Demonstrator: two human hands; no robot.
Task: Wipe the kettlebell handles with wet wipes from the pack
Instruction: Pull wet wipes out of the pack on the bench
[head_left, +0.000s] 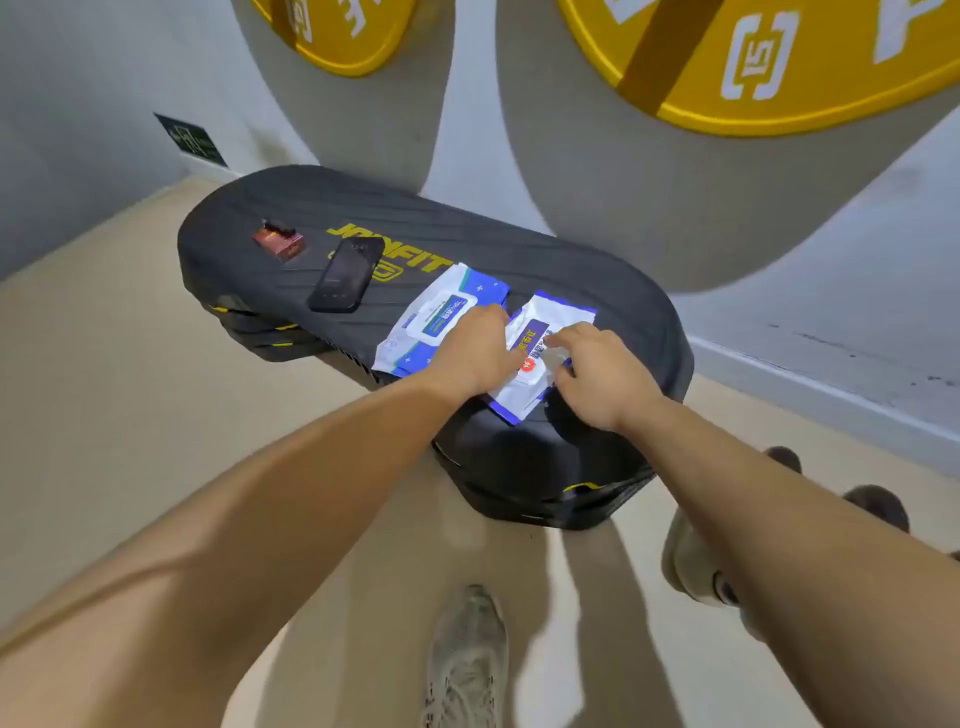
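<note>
Two white-and-blue wet wipe packs lie on a black step platform (597, 280). The nearer pack (540, 332) has a purple label and lies under both my hands. My left hand (475, 353) presses flat on its left edge. At the lid flap, my right hand (597, 374) pinches with thumb and fingertips. The second pack (436, 322) lies just to the left, partly under my left fingers. No kettlebell is in view.
A black phone (345, 274) and a small red box (279, 241) lie on the platform's far left. Two large yellow discs (769, 67) hang on the grey wall behind. My shoes (467, 660) stand on the beige floor; dark round shapes (878, 506) sit at the right.
</note>
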